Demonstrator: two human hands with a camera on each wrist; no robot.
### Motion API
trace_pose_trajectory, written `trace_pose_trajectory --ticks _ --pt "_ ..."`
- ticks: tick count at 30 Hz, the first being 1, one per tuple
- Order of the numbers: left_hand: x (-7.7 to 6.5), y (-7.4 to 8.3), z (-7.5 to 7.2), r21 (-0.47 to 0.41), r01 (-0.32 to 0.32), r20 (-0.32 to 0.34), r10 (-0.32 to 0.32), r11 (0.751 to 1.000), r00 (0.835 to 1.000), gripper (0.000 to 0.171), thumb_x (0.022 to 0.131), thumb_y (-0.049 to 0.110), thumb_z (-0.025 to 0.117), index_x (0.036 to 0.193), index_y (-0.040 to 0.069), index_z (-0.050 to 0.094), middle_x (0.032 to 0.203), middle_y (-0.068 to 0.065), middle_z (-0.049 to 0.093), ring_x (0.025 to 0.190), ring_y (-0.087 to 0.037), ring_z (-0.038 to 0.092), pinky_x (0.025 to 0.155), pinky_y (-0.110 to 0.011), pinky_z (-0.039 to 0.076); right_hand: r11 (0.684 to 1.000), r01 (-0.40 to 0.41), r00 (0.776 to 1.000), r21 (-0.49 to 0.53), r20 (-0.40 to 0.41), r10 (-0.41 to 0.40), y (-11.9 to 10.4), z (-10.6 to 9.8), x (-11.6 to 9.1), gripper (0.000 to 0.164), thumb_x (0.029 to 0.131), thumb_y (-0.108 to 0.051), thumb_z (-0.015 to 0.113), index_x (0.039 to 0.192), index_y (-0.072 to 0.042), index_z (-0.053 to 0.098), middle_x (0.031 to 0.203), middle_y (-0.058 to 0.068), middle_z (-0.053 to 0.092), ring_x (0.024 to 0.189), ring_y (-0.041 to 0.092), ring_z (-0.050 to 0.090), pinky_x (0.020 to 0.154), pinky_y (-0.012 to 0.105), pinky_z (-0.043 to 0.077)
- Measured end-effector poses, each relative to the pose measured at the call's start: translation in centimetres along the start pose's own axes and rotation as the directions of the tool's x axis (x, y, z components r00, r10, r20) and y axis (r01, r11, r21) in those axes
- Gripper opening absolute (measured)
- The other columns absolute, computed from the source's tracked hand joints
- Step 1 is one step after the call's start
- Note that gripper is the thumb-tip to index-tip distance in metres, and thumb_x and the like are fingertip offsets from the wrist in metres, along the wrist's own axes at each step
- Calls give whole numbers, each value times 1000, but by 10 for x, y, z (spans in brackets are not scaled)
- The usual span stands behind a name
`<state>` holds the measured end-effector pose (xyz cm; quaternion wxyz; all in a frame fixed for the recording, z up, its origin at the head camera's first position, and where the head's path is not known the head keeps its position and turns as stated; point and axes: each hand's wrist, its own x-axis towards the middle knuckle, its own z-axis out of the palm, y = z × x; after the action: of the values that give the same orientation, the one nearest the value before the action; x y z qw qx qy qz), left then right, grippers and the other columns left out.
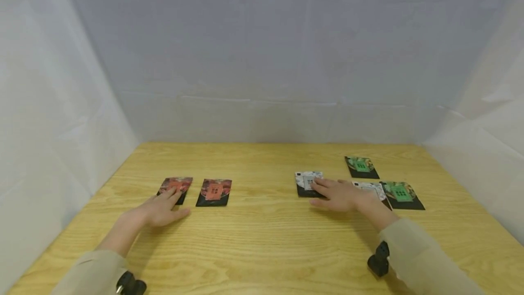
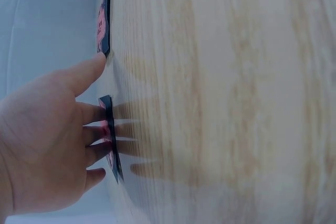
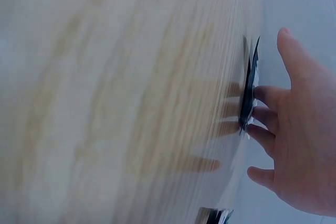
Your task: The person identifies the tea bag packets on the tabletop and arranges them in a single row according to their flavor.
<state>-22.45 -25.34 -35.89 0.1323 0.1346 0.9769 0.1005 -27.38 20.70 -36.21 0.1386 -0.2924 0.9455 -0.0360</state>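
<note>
Two red-and-black packets lie at the left of the table in the head view. My left hand reaches over the outer red packet, its fingertips on or just above it. Beside that lies the other red packet, near my left thumb. At the right, my right hand has its fingers spread at a white-and-black packet; the right wrist view shows fingertips at that packet. A second white packet is partly hidden behind the right hand and wrist. Neither hand is curled round anything.
A green-and-black packet lies against the second white one at the right. Another green packet sits farther back. White sheeting rises behind and at both sides of the wooden table.
</note>
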Motion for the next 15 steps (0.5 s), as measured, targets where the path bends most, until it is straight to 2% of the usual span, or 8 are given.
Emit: trace_pose_trajectory --ticks 5,15 --pt "0 1 0 -7 -2 -4 2 1000 1000 81 95 49 45 138 -17 25 142 -39 15 130 -53 16 101 -66 14 1000 15 1000 -1 3 -15 -8 1 -1 74 94 -60 32 148 -10 26 153 13 17 138 33 18 107 59 14" --pt "0 2 0 -6 2 -13 -2 1000 1000 81 94 48 46 137 -18 26 142 -39 16 130 -53 17 102 -65 16 997 25 999 -66 -20 -26 -27 5 4 71 95 -58 31 147 -11 28 153 10 19 138 31 19 107 58 16"
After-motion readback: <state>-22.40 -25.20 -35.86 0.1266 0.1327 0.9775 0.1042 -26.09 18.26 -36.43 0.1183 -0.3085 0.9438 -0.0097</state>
